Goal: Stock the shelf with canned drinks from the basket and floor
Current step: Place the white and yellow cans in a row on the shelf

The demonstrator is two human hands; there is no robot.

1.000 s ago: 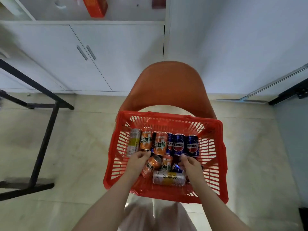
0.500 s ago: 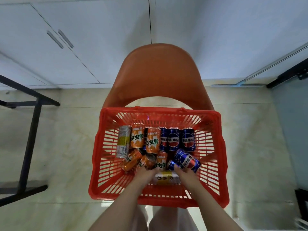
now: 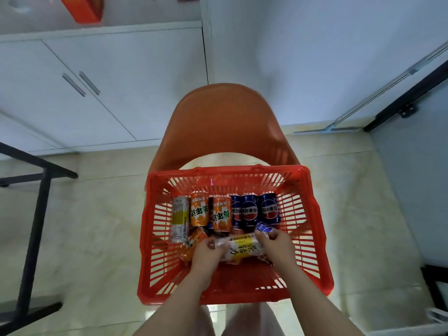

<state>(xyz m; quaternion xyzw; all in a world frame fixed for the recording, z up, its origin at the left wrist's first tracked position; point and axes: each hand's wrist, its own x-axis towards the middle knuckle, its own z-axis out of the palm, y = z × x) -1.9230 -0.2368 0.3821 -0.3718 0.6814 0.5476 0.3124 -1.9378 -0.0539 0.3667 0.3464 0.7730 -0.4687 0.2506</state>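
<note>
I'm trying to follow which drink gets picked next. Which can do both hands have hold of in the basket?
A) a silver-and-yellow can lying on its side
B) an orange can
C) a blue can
A: the left hand and the right hand each grip one end of the silver-and-yellow can, which lies sideways in the red basket.

Both forearms are bare from the lower frame edge up to the left hand and right hand. The left thumbnail looks dark-tinted, though blurred. Lower body: pale pink garment, loose, lightly creased.
</note>
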